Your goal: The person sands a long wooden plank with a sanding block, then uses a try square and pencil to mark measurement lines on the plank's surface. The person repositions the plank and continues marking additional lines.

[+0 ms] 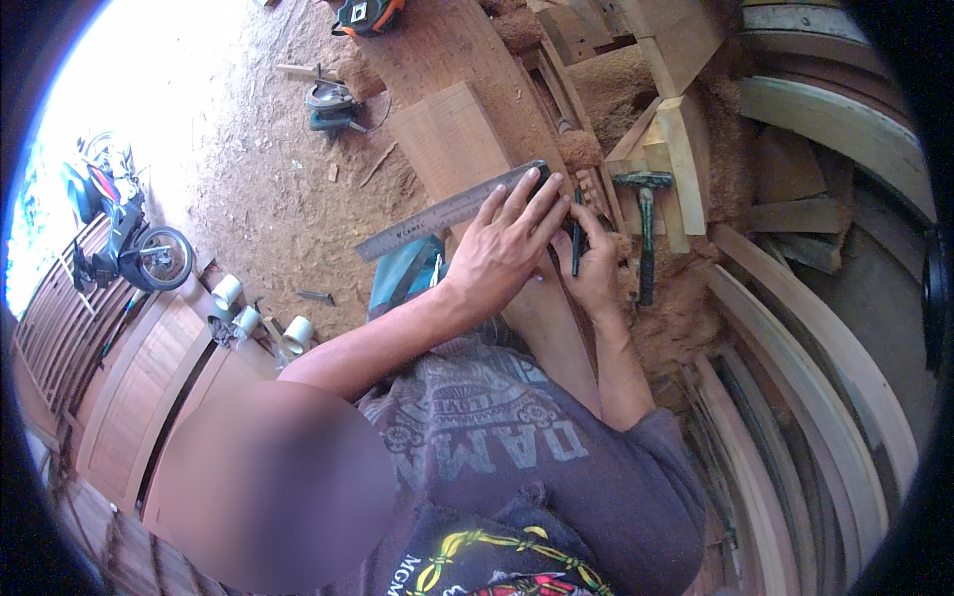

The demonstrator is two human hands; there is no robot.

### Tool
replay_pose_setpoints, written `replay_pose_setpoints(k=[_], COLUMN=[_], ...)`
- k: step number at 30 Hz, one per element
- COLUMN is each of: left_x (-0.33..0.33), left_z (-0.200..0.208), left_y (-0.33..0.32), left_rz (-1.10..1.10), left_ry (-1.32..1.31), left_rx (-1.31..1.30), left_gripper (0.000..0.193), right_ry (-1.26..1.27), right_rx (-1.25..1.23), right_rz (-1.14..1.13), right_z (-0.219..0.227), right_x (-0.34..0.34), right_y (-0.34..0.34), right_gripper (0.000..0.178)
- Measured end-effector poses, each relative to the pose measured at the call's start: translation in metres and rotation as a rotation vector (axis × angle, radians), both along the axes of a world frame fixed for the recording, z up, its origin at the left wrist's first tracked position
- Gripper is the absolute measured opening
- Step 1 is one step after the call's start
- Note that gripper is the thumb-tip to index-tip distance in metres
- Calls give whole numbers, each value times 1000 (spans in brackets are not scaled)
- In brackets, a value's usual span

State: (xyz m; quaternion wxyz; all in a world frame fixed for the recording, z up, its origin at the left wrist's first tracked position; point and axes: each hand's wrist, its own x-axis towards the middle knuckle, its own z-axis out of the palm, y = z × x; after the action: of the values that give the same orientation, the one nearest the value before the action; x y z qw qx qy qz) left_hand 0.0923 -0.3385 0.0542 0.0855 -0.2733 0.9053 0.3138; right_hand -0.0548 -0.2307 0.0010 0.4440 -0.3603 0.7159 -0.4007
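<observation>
My left hand (500,243) lies across a metal try square (422,223), its fingers holding the dark end against a wooden board (455,139). The steel blade slants down to the left, past the board's edge. Right beside it, my right hand (596,268) pinches a dark, slim pencil or marker (576,238), close to the square's dark end. The left thumb is hidden, and the pencil's tip cannot be made out. A longer, narrower wood piece (556,323) runs under both hands toward my body.
A hammer (646,233) lies to the right among wood offcuts (686,149). At the top sits a tape measure (368,16); a teal power tool (333,111) rests on the sawdust-covered ground. Long curved-looking planks (805,348) fill the right. White cups (297,333) and a motorcycle (129,233) stand left.
</observation>
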Motion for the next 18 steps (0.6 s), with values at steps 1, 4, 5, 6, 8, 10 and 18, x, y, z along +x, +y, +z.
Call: replay_pose_setpoints(k=[1, 4, 5, 6, 8, 10, 18], left_x=[0, 0, 0, 0, -1, 0, 7], left_z=[-1, -2, -2, -3, -3, -6, -21], left_y=[0, 1, 1, 1, 1, 0, 6], left_rz=[-9, -20, -21, -25, -37, -35, -14], left_ry=[-4, -24, -19, -11, -5, 29, 127], left_rx=[-20, -33, -34, -51, -94, -121, -73], left_gripper=[88, 87, 87, 88, 87, 78, 55], right_ry=[72, 132, 50, -32, -209, -176, 77], right_rx=[-42, -109, -80, -49, -40, -49, -189], right_rz=[29, 2, -86, -174, -101, 56, 541], right_z=[0, 8, 14, 20, 34, 42, 31], right_x=[-2, -15, -22, -29, -41, -46, -10], right_y=[-2, -13, -20, -27, -47, -71, -134], right_gripper=[35, 34, 34, 34, 33, 27, 22])
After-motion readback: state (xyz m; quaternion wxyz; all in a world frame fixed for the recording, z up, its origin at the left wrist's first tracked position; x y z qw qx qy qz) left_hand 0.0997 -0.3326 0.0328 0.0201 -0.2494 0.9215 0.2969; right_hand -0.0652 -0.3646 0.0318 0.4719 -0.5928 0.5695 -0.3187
